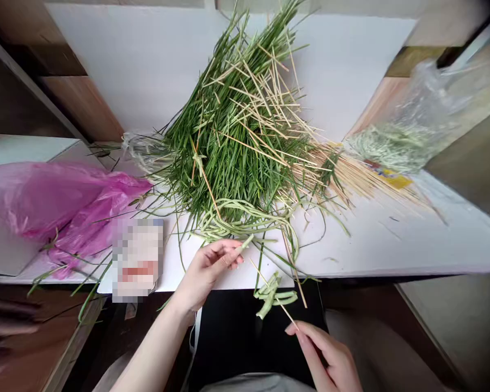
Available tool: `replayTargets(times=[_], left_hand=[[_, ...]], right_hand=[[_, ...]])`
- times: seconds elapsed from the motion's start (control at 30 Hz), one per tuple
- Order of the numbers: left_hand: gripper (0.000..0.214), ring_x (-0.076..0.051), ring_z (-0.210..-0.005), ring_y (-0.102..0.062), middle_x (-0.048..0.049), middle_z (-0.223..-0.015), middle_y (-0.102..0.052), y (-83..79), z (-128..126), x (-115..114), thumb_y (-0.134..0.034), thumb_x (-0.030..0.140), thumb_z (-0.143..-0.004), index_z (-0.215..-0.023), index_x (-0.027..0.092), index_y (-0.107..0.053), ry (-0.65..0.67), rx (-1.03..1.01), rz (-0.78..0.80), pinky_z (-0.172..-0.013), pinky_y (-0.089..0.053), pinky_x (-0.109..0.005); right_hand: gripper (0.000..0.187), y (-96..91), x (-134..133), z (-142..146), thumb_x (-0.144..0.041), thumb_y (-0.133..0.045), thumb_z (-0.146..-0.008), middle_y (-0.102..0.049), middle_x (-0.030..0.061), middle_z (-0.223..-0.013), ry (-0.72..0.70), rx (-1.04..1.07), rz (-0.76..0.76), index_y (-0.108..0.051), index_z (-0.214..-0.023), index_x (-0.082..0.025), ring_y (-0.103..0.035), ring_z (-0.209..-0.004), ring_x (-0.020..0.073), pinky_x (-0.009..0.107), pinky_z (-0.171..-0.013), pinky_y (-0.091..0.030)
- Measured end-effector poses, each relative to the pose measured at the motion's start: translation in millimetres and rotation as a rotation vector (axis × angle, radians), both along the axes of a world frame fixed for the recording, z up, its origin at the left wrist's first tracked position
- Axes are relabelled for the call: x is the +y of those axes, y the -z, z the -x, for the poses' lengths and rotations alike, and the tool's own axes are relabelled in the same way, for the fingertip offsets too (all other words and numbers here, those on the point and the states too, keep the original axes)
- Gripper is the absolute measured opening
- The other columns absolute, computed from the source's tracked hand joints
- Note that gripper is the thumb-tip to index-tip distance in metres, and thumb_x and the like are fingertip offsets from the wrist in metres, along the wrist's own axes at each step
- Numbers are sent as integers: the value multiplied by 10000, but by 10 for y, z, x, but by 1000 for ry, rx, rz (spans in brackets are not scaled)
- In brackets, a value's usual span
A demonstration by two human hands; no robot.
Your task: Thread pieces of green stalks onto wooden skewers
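My left hand (206,269) pinches a short piece of long green bean (247,242) between thumb and fingers, just above the table's front edge. In my right hand (326,351), lower and to the right, is the lower end of a thin wooden skewer (286,311). Several bean pieces (273,293) are threaded crosswise on it, and its upper tip points towards my left hand, apart from the held piece. Beyond my hands lies a tangle of long green beans (245,215), with a loaded skewer (206,177) leaning over the greens behind.
A tall heap of long green stalks (228,158) fills the table's middle, strewn with bare skewers (363,171) that spread rightwards. On the left are a pink plastic bag (69,201) and a pixelated flat object (138,258). A clear bag (396,141) with pale green contents stands right.
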State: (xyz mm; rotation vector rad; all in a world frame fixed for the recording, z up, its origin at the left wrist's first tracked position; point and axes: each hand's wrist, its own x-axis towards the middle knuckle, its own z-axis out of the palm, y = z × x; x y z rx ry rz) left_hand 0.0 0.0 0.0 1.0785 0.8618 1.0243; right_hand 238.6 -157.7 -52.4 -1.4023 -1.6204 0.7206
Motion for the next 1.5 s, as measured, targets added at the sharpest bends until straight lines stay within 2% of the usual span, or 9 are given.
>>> replayTargets(times=[0.17, 0.4, 0.63, 0.93, 1.17, 1.5], left_hand=[[217, -122, -734, -623, -41, -796, -767, -38, 0, -37, -827, 371, -882, -991, 185, -845, 24, -3, 34, -717, -497, -220], [224, -122, -708, -607, -36, -778, -763, -9, -17, -43, -809, 363, -897, -1026, 186, -853, 48, -3, 57, -713, -496, -232], [220, -127, -702, -615, -33, -757, -758, -28, -27, -56, -836, 357, -868, -1004, 186, -862, 33, -11, 59, -730, -504, -242], [222, -125, -683, -583, -14, -708, -707, -11, -43, -63, -797, 369, -905, -1015, 186, -859, 39, 0, 50, -750, -494, -258], [205, -125, -662, -576, -9, -671, -683, -53, -73, -78, -817, 368, -883, -952, 182, -867, 15, -5, 70, -754, -494, -278], [285, -133, -650, -588, -21, -676, -714, -50, -94, -82, -860, 398, -830, -1032, 196, -869, -17, 7, 66, -720, -512, -276]], right_hand=[[215, -6, 25, -22, -203, -553, -1059, -841, 19, -968, 6, -4, -8, -760, -1062, -262, -835, -877, 187, 135, -785, -622], [218, -10, 31, 0, -181, -576, -1043, -844, 7, -989, 18, 18, -20, -768, -1083, -276, -829, -897, 179, 144, -821, -621], [219, 14, 17, 11, -213, -564, -1055, -844, 28, -983, 35, 10, 14, -778, -1059, -259, -832, -902, 204, 165, -781, -634], [226, 2, -4, -11, -234, -546, -1069, -846, 33, -971, 37, -2, 30, -770, -1057, -255, -839, -892, 221, 165, -705, -642], [221, -6, 12, 1, -233, -552, -1066, -847, 41, -970, 29, 2, 32, -773, -1072, -247, -841, -874, 220, 173, -749, -650], [221, -21, 28, 16, -230, -576, -1049, -849, 47, -950, 46, 23, 14, -796, -1032, -234, -839, -859, 205, 162, -788, -643]])
